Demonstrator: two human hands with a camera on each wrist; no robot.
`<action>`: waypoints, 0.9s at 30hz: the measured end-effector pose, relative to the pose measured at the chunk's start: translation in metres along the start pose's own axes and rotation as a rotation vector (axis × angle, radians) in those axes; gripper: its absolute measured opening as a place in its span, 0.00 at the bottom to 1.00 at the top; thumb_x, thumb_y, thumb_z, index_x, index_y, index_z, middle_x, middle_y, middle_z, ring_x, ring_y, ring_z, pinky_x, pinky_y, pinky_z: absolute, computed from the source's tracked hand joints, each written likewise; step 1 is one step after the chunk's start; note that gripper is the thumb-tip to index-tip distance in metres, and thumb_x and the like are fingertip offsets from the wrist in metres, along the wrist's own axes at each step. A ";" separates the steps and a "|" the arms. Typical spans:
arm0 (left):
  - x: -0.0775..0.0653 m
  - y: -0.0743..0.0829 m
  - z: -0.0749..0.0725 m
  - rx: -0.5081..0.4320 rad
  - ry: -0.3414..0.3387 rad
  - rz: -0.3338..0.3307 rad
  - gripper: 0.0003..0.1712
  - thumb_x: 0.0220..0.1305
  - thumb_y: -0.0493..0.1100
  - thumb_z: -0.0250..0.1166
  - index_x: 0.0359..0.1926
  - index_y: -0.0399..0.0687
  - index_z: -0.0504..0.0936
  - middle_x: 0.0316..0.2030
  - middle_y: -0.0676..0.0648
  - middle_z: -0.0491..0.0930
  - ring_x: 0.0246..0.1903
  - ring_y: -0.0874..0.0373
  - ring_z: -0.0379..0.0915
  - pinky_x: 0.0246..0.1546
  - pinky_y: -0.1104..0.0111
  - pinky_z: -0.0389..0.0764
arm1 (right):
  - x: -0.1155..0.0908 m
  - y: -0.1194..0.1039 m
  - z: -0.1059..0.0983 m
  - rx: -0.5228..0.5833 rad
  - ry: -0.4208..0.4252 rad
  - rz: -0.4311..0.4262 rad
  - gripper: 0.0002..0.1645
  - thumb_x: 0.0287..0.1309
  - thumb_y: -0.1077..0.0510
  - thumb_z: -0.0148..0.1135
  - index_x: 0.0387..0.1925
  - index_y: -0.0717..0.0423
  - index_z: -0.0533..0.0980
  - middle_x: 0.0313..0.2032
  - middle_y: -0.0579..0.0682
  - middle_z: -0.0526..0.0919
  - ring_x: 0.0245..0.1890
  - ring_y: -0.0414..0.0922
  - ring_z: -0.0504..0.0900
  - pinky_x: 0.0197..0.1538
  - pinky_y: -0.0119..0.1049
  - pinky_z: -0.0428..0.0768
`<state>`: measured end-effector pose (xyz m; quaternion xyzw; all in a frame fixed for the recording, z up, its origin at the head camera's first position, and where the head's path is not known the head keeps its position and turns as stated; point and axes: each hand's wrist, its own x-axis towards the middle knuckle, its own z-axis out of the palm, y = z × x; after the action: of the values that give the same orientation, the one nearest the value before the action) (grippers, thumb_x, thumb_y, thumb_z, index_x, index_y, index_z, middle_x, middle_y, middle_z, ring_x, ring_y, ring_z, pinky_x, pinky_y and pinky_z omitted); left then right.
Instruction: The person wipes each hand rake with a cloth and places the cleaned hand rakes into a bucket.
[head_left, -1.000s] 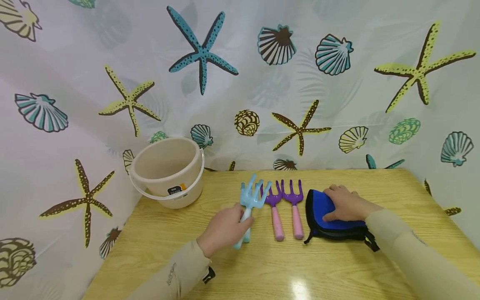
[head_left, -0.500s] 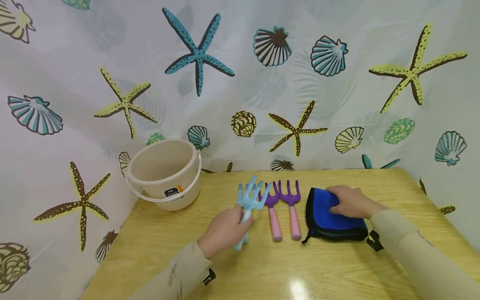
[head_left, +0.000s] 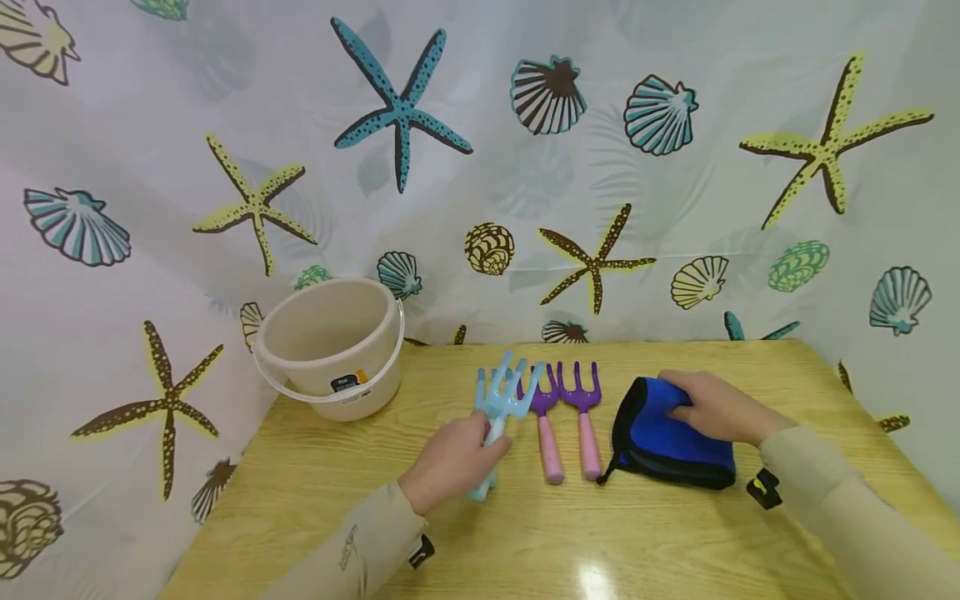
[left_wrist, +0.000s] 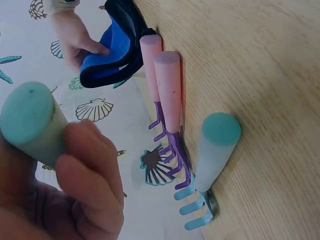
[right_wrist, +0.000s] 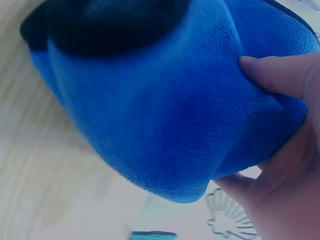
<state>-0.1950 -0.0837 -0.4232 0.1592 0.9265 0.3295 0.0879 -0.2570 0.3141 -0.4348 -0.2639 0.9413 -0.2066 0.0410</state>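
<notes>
Tipped up more steeply than half a second ago, the blue cloth (head_left: 678,437) has bunched under the right hand (head_left: 720,407), while the left hand has hardly shifted. From where I stand, the cloth hangs below and to the left of that right grip, which pinches it, thumb pressed into the plush on one face and fingers behind; whether its lower edge clears the table (head_left: 547,537) I can't tell. To my eye the step is a lift, and it would go better with a deeper pinch, since soft fabric like this likely sags from a small hold. Raising it straight up, wrist steady, should keep the black cord (head_left: 610,469) at its near left corner from catching the pink handles of the two purple forks (head_left: 551,450) (head_left: 590,446), just left of the cloth. Further left, the left hand (head_left: 452,461) pinches one light-blue fork (head_left: 497,404) by the handle, above a second light-blue fork (left_wrist: 215,160) lying on the wood. Keeping that hand still seems wise, so the prongs don't tangle. Beyond it, up and to the left, stands the bucket (head_left: 318,379), handle down over its front.
</notes>
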 end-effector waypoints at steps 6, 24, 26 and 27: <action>0.002 0.001 0.005 -0.067 -0.015 0.008 0.14 0.71 0.50 0.59 0.35 0.44 0.73 0.21 0.50 0.75 0.16 0.61 0.73 0.15 0.68 0.74 | -0.009 -0.026 -0.020 -0.035 0.031 -0.023 0.15 0.64 0.63 0.65 0.45 0.40 0.75 0.36 0.37 0.80 0.37 0.37 0.79 0.43 0.40 0.79; 0.005 0.017 0.021 -0.046 -0.033 0.036 0.12 0.73 0.48 0.58 0.37 0.44 0.76 0.20 0.52 0.70 0.15 0.62 0.65 0.16 0.70 0.70 | -0.010 -0.122 -0.055 -0.085 0.157 -0.251 0.18 0.62 0.61 0.68 0.46 0.34 0.76 0.39 0.32 0.81 0.38 0.33 0.80 0.42 0.38 0.81; 0.005 0.021 0.022 -0.057 -0.039 0.054 0.11 0.73 0.48 0.59 0.37 0.45 0.76 0.20 0.51 0.70 0.14 0.62 0.66 0.16 0.70 0.70 | -0.002 -0.130 -0.050 -0.079 0.176 -0.275 0.17 0.61 0.61 0.69 0.46 0.37 0.76 0.39 0.34 0.82 0.39 0.34 0.81 0.43 0.38 0.81; 0.004 0.023 0.022 -0.066 -0.044 0.063 0.11 0.73 0.48 0.59 0.37 0.45 0.76 0.20 0.51 0.71 0.15 0.62 0.66 0.16 0.70 0.70 | 0.003 -0.132 -0.047 -0.081 0.191 -0.287 0.17 0.61 0.61 0.69 0.47 0.39 0.77 0.40 0.35 0.83 0.39 0.35 0.81 0.43 0.39 0.82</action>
<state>-0.1873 -0.0526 -0.4260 0.1926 0.9074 0.3590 0.1029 -0.2046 0.2275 -0.3375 -0.3763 0.9010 -0.1965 -0.0894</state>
